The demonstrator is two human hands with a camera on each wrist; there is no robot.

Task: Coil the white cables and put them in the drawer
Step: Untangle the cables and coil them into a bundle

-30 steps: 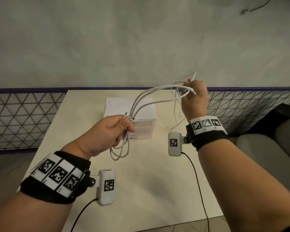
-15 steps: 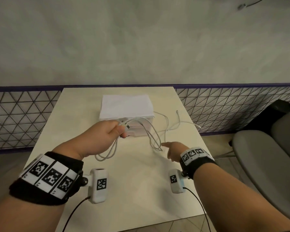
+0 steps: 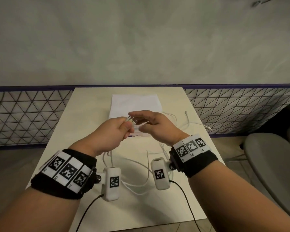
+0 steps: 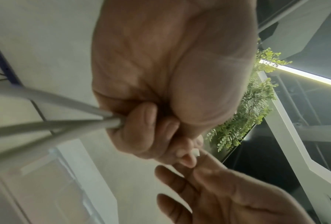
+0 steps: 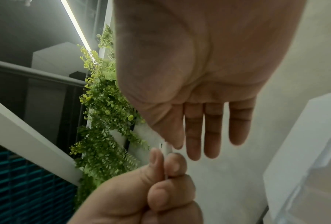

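My left hand [image 3: 122, 128] grips a bundle of white cables [image 3: 137, 186] just behind their plug ends [image 3: 131, 120], above the table in front of the white drawer unit [image 3: 136, 101]. Below the fist the cables hang and spread in loose loops on the table, with free ends at the right [image 3: 187, 114]. My right hand [image 3: 141, 119] is beside the plugs with straight fingers, thumb and forefinger on either side of them. In the right wrist view its thumb tip meets a plug [image 5: 167, 147] sticking out of the left hand [image 5: 161, 181]. The left wrist view shows the cables [image 4: 45, 125] leaving the fist [image 4: 151, 133].
The cream table [image 3: 84, 114] is narrow, its far edge against a wall with a mesh panel [image 3: 23, 118]. A grey chair [image 3: 271, 164] stands to the right. Black wrist-camera leads [image 3: 187, 206] hang over the near edge.
My right hand let go of the raised cable loops, which fell onto the table. It dropped to the table and then came up to the plug ends in my left hand.
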